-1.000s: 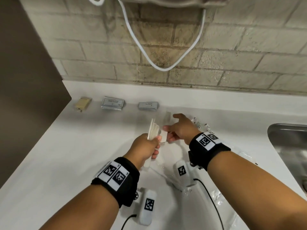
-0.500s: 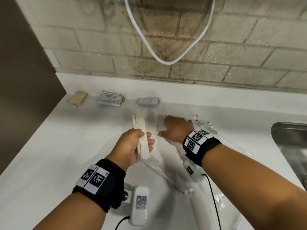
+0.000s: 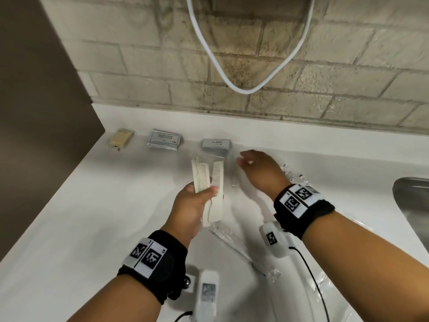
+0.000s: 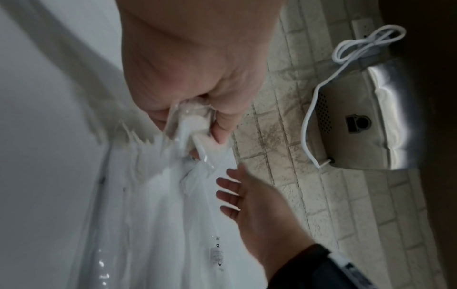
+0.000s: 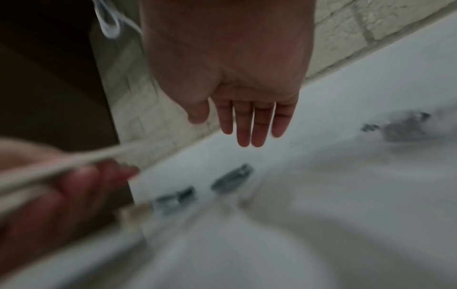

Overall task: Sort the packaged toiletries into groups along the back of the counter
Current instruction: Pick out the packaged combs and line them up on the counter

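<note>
left hand [image 3: 195, 205] clamps two wrapped combs [image 3: 209, 182] by the handles, held above the counter [image 3: 69, 217] mid-way, short of the back edge. right hand [image 3: 260, 173] is empty, fingers straight and spread, hovering just right of the combs. along the back edge three groups sit already: soap [image 3: 120, 139] near the back left corner, conditioner [image 3: 164, 139], toothpaste [image 3: 216, 144]. looks roughly half done; combs not yet placed, and clear packets [image 3: 292, 175] lie by the right wrist, more plastic near the front edge, contents unclear. left wrist view shows the fingers curled round the comb wrap and a wall dryer [image 4: 366, 121]; head view hides both. right wrist view is blurred but confirms the bare open palm.
</note>
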`<state>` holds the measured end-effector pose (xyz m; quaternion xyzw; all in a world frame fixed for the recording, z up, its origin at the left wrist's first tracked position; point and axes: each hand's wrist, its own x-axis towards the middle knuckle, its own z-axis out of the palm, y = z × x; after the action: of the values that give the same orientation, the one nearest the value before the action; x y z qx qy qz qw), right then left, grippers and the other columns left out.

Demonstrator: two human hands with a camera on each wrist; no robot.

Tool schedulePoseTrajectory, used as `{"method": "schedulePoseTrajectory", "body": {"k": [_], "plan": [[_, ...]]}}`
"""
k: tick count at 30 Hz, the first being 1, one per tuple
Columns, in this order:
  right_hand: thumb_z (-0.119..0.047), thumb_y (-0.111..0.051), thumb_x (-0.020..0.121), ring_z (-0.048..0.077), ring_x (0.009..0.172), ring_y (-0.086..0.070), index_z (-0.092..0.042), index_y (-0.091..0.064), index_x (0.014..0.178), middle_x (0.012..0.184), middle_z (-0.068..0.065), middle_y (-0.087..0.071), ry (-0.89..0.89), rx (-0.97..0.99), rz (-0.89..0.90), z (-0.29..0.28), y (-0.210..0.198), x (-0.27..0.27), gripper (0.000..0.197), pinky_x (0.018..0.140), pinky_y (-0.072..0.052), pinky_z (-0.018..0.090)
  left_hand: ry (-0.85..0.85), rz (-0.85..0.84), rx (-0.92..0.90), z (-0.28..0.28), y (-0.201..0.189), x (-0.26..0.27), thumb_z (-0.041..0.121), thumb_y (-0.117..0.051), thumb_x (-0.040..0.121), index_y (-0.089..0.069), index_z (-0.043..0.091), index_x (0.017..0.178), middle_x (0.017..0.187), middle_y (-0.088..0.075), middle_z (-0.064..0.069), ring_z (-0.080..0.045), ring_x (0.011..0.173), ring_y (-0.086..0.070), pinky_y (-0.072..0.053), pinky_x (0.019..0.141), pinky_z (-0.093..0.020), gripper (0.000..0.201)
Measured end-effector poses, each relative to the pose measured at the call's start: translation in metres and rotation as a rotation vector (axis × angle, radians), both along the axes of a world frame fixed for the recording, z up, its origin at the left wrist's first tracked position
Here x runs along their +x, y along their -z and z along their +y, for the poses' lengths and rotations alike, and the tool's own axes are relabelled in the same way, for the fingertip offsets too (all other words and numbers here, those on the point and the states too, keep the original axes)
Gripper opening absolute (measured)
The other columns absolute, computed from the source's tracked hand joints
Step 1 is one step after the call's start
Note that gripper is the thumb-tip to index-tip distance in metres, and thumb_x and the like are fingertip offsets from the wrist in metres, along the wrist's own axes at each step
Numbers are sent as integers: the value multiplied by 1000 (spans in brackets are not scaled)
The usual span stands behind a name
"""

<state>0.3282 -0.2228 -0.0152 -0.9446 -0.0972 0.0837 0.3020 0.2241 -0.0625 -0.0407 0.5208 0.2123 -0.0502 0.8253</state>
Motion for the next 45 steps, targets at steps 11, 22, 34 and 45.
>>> {"method": "schedulePoseTrajectory", "body": {"k": [11, 22, 34, 45], "plan": [[-2, -67, 85, 20, 50, -55, -6, -58, 85, 65, 11, -58, 218, 736, 225, -27, -53, -4, 10, 45, -46, 24, 178, -48, 160, -40, -10, -10, 2, -68, 85, -65, 4, 106, 81, -70, -11, -19, 68, -66, -55, 66, -29, 22], [-7, -67, 85, 21, 52, -59, -9, -60, 79, 70, 9, -61, 256, 884, 256, -57, -48, -2, 9, 51, -48, 26, 139, -41, 222, -42, -14, -13, 1, -67, 86, -63, 6, 100, 78, -70, -8, -17, 69, -66, -56, 62, -22, 16], [-11, -62, 89, 22, 49, -60, -8, -60, 72, 62, 10, -63, 320, 899, 118, -64, -40, -9, 17, 52, -52, 29, -24, -53, 360, -31, -19, -5, 1, -67, 86, -62, 8, 89, 71, -64, -6, -16, 61, -61, -53, 63, -29, 9], [-10, -67, 87, 18, 51, -58, -2, -61, 100, 68, 11, -61, 172, 621, 328, -31, -17, -18, 16, 56, -54, 31, 52, -3, 382, -50, -21, 13, 2, -60, 89, -59, 11, 89, 76, -66, -7, -16, 64, -60, -51, 55, -23, 9]]}}
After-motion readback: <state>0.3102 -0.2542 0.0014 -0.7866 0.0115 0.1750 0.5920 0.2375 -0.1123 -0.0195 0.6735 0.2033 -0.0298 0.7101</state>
